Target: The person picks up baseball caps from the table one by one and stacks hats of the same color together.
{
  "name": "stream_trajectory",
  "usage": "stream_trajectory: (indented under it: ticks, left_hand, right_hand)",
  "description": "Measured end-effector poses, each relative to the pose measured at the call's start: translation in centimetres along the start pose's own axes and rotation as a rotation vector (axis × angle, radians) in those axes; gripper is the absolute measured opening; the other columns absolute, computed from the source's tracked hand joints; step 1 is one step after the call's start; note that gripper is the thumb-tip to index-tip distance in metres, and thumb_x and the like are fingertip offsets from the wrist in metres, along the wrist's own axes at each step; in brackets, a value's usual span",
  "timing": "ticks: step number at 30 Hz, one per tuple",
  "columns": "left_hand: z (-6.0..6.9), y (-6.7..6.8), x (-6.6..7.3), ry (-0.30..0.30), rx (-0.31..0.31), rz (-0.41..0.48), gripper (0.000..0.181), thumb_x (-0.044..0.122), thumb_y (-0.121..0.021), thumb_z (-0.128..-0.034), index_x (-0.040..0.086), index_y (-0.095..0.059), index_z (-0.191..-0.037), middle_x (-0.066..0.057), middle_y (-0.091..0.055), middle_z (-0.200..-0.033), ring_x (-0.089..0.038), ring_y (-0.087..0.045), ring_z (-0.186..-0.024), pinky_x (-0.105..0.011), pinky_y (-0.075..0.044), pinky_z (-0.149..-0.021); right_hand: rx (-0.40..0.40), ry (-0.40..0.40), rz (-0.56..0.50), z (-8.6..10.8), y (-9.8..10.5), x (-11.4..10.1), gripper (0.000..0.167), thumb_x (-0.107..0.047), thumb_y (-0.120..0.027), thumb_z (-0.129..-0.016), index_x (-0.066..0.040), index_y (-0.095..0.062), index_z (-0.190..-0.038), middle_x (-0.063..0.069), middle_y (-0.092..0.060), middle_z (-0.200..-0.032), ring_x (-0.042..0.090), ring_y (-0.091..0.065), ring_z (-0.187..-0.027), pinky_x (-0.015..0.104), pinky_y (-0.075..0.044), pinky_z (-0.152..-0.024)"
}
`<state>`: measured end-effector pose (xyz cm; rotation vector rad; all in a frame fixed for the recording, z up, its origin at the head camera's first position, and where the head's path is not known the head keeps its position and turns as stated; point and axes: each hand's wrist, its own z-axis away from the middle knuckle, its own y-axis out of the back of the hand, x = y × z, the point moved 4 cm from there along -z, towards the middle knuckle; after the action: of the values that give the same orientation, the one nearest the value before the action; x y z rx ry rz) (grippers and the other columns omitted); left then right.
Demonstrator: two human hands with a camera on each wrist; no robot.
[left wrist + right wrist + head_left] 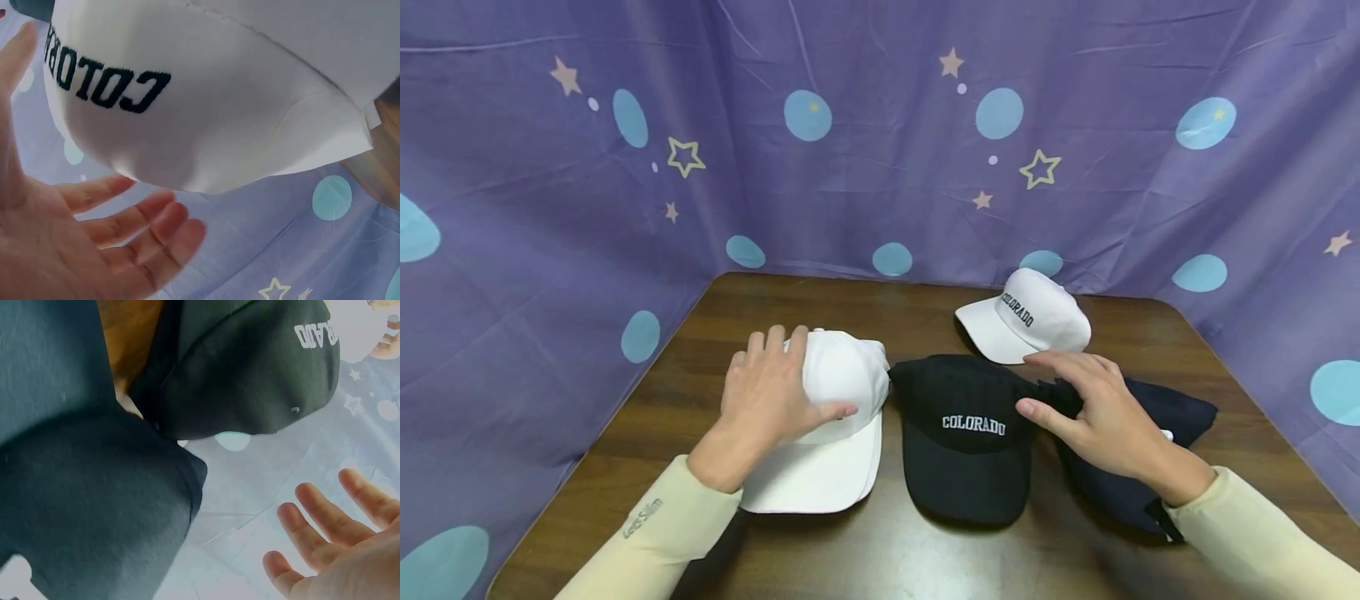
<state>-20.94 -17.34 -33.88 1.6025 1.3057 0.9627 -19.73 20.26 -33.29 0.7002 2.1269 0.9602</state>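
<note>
White caps (pixel 842 375), apparently two stacked since two brim edges show, sit at the left with brims toward me. My left hand (pixel 767 392) spreads over their left side. In the left wrist view its fingers (pixel 128 228) are loosely bent beside the crown, which bears dark lettering. A black cap (pixel 966 479) lettered COLORADO lies in the middle, brim toward me. My right hand (pixel 1101 417) hovers between it and a dark navy cap (pixel 1150 400), which it partly covers. The right wrist view shows relaxed fingers (pixel 331 525) holding nothing.
Another white cap (pixel 1052 321) lettered COLORADO lies farther back on the wooden table (pixel 820 296), its brim pointing left. A purple curtain (pixel 880 200) with stars and blue spots hangs behind and along both sides.
</note>
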Motion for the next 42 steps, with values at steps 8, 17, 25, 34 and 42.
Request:
stream_trajectory:
  ticks: [8, 17, 25, 34, 42]
  left_hand:
    - [-0.1, 0.8, 1.3, -0.137, 0.124, 0.2, 0.105, 0.078, -0.077, -0.0677, 0.005, -0.054, -0.138, -0.019, -0.057, -0.134, -0.04, -0.051, -0.123, -0.058, -0.045, -0.098]
    - [-0.9, 1.1, 4.2, -0.309, 0.123, 0.342, 0.093, 0.071, -0.077, -0.075, 0.008, -0.055, -0.139, -0.011, -0.057, -0.136, -0.031, -0.051, -0.13, -0.049, -0.041, -0.11]
    - [-1.4, 0.8, 6.4, -0.363, -0.011, 0.394, 0.094, 0.072, -0.074, -0.0792, 0.008, -0.051, -0.145, -0.006, -0.054, -0.145, -0.026, -0.046, -0.138, -0.048, -0.038, -0.114]
    - [-2.0, 1.2, 9.2, -0.436, -0.085, 0.429, 0.098, 0.073, -0.072, -0.0799, 0.011, -0.046, -0.151, -0.004, -0.049, -0.152, -0.025, -0.039, -0.145, -0.046, -0.032, -0.119]
    - [-2.3, 1.0, 11.6, -0.48, -0.106, 0.456, 0.099, 0.075, -0.071, -0.0792, 0.013, -0.045, -0.152, -0.002, -0.047, -0.153, -0.022, -0.038, -0.146, -0.043, -0.03, -0.121]
  right_hand:
    - [-0.055, -0.023, 0.037, -1.4, 0.9, 0.7, 0.052, -0.036, -0.077, -0.093, -0.012, -0.063, -0.137, 0.006, -0.064, -0.135, 0.036, -0.054, -0.124, 0.058, -0.03, -0.104]
    - [-0.065, -0.017, 0.091, -3.3, 1.7, 2.3, 0.048, -0.037, -0.076, -0.094, -0.01, -0.066, -0.133, 0.009, -0.07, -0.123, 0.026, -0.065, -0.096, 0.053, -0.044, -0.09]
    - [-0.134, -0.104, 0.156, -5.1, 2.5, 3.8, 0.054, -0.047, -0.069, -0.097, -0.006, -0.065, -0.132, 0.017, -0.069, -0.122, 0.031, -0.065, -0.094, 0.056, -0.048, -0.089]
    - [-0.221, -0.22, 0.199, -7.3, 3.2, 5.9, 0.068, -0.057, -0.062, -0.098, -0.002, -0.061, -0.137, 0.028, -0.063, -0.132, 0.047, -0.057, -0.122, 0.068, -0.041, -0.098]
    - [-0.293, -0.306, 0.216, -9.4, 3.2, 8.0, 0.081, -0.065, -0.054, -0.098, 0.002, -0.054, -0.143, 0.032, -0.058, -0.136, 0.05, -0.056, -0.121, 0.069, -0.041, -0.096]
